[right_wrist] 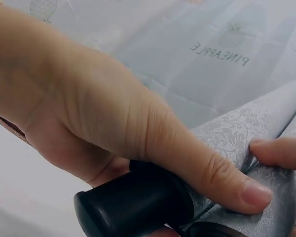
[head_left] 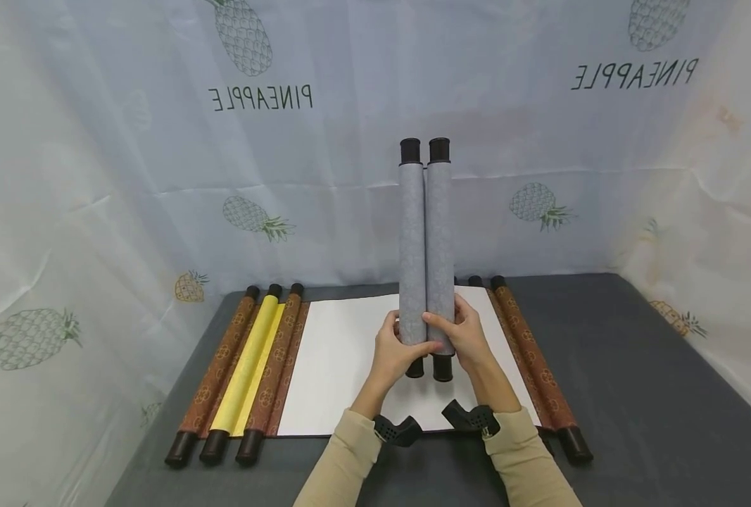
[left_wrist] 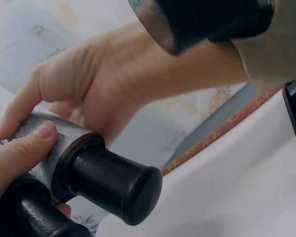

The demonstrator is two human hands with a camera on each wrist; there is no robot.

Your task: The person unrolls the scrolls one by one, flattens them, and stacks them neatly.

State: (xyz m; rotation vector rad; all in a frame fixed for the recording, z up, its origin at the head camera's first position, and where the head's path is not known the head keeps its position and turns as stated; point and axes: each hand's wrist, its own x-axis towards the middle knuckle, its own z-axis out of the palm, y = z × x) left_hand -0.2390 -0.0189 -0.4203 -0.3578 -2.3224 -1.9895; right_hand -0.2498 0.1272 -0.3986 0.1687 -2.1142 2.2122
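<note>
A grey patterned scroll (head_left: pixel 412 239), wound into two parallel rolls with black end knobs, stands upright above the table. Near its lower end, my left hand (head_left: pixel 393 352) grips the left roll, its thumb reaching across toward the other one. The right hand (head_left: pixel 466 334) grips the right roll with its thumb over the front. In the left wrist view, a black knob (left_wrist: pixel 113 180) sticks out below the fingers. Silvery floral cloth (right_wrist: pixel 246 121) shows beside both thumbs in the right wrist view. Fingers behind the rolls are largely hidden.
Beneath the hands lies a white sheet (head_left: pixel 343 366) bordered by brown patterned material. A yellow scroll (head_left: pixel 248 366) rests between brown rolls (head_left: pixel 276 359) on the left. Another brown roll (head_left: pixel 533 345) lies on the right, on the dark table (head_left: pixel 641 394). Pineapple-print curtains (head_left: pixel 350 127) surround it.
</note>
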